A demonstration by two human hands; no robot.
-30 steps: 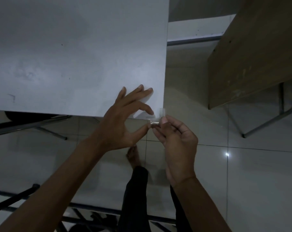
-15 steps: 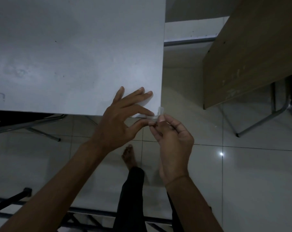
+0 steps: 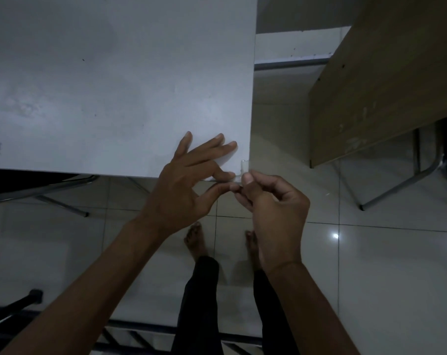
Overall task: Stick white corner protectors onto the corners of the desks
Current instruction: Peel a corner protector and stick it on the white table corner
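**Corner protector held at the near right corner of the white surface**

The corner protector [image 3: 243, 168] is a small, pale, translucent piece sitting right at the near right corner of the white surface [image 3: 114, 80]. The part that shows stands as a short strip with its long axis running from 12 to 6 o'clock, along the right edge of the surface; its lower end bends toward 9 o'clock along the near edge, though that arm is mostly hidden by fingertips. Whether it is already stuck down cannot be told.

The right hand [image 3: 271, 208] comes in from 5 o'clock, fingers curled, thumb tip pressed against the lower end of the protector, pinching it. The left hand [image 3: 184, 190] comes in from 7 o'clock: its thumb and forefinger meet at the same spot, nipping the protector's near arm, while the other three fingers lie spread and flat on the surface, pointing toward 1 o'clock.

Below the hands, at 6 o'clock, the person's bare feet [image 3: 195, 242] stand on a glossy tiled floor [image 3: 384, 278], with dark trouser legs [image 3: 202, 303] beneath. At 2 o'clock a wooden desk [image 3: 386, 73] stands well apart from the white surface, on a metal frame [image 3: 407, 183]. Dark metal bars [image 3: 17, 306] cross the floor at 7 o'clock.
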